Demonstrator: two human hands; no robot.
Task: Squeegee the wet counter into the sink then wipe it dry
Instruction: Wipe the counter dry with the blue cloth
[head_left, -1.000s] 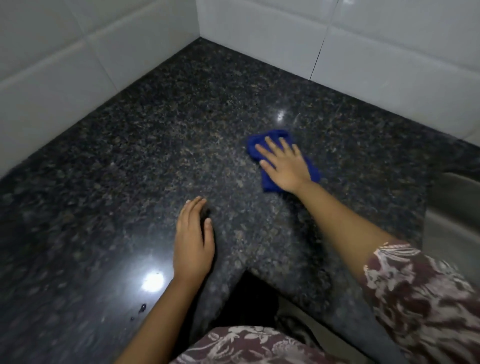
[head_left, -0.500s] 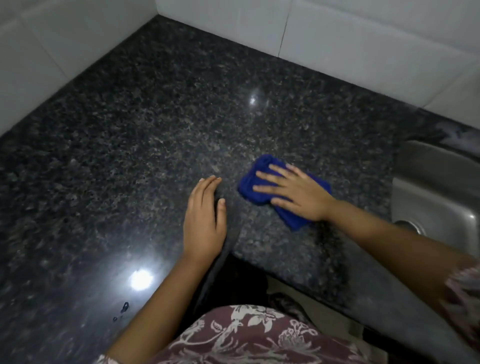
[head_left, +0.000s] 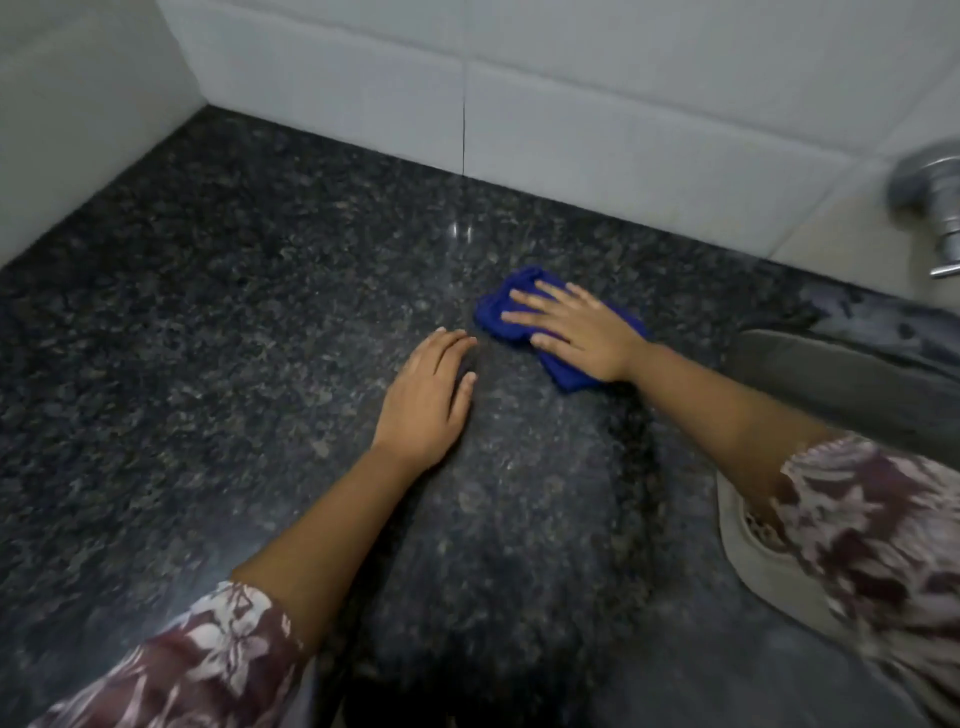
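1. The counter (head_left: 234, 364) is dark, speckled, polished granite filling a corner. A white tiled wall (head_left: 571, 104) borders it on the far side and on the left.
2. A crumpled blue cloth (head_left: 493, 327) lies on it, right of the middle and towards the far side.
3. The right hand (head_left: 582, 332) presses flat on the cloth, fingers spread.
4. The left hand (head_left: 426, 405) rests palm down on the bare stone, just left of the cloth and nearer, not touching it.
5. The sink (head_left: 831, 374) is set into the counter at the right.
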